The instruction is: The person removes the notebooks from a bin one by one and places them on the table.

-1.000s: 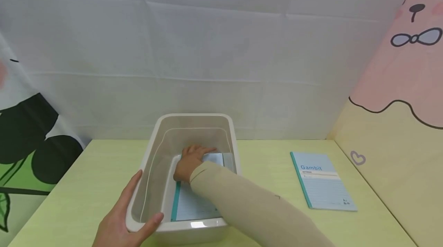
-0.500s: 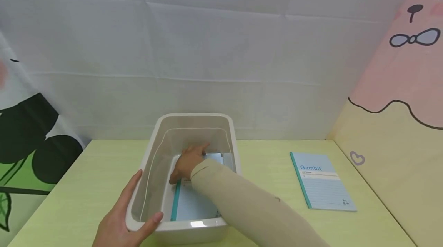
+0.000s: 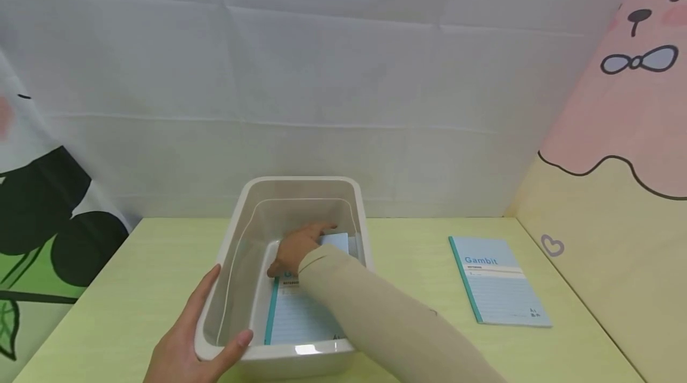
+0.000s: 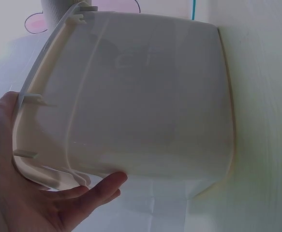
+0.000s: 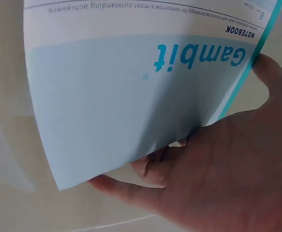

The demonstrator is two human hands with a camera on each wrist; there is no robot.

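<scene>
In the head view my left hand (image 3: 188,335) grips the near left corner of a beige plastic bin (image 3: 306,349), its thumb along the front rim. The left wrist view shows the hand at the rim and its fingers against the outer wall of the bin (image 4: 150,96). My right hand (image 3: 295,249) reaches down inside the bin and holds a light blue Gambit notebook (image 3: 303,311) with a teal spine. In the right wrist view, the thumb is at the spine of the notebook (image 5: 97,111) and the fingers are at its top edge, some partly hidden beneath it.
A second Gambit notebook (image 3: 501,281) lies on the pale green table (image 3: 418,287), right of the bin. White cloth (image 3: 333,79) hangs behind the table. Printed panels (image 3: 601,234) stand at both sides.
My right hand has shifted slightly within the bin, and the far end of the notebook has risen a little. The left hand stays at the bin's corner.
</scene>
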